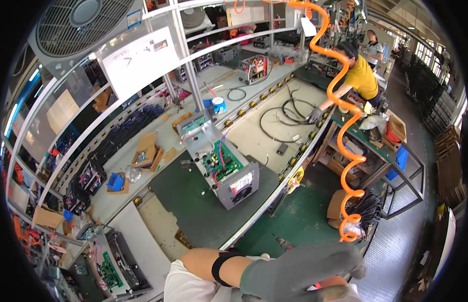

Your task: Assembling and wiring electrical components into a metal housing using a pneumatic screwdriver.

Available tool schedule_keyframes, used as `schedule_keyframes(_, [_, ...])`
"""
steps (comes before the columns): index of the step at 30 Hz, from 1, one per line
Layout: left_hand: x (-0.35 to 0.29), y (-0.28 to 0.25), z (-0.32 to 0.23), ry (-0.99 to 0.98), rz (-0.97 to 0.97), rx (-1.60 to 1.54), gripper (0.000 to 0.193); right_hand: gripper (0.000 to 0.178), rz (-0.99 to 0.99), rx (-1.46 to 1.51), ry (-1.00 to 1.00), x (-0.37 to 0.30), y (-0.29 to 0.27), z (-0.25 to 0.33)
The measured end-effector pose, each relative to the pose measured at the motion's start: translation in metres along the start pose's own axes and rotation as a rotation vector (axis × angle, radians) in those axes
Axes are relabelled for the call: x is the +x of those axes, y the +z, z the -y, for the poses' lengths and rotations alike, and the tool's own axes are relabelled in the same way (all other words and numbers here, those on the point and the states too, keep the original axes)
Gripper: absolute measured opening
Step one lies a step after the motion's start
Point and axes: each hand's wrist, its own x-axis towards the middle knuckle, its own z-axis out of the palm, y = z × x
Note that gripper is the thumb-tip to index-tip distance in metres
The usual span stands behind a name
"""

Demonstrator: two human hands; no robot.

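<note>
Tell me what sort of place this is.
Probably a factory assembly line for electronic equipment: an open grey metal housing with a green circuit board inside rests on a dark, flat mat, a coiled orange hose hangs nearby, and a person in a yellow shirt works farther along.

The head view, a wide fisheye, looks down and forward from the person's head over the surface (251,143). A gloved hand (314,264) looms very near at the lower edge; the aisle floor (395,241) recedes toward the upper right.
</note>
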Motion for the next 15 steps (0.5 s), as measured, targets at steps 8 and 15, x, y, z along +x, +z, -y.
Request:
schedule_keyframes(8, [0.019, 0.015, -0.056, -0.054, -0.278, -0.213, 0.011, 0.07, 0.153, -0.168, 0.097, 0.022, 0.03, -0.005])
schedule_keyframes(15, [-0.004, -0.006, -0.078, -0.089, -0.254, -0.322, 0.019, 0.07, 0.177, -0.247, 0.105, 0.029, 0.048, 0.03])
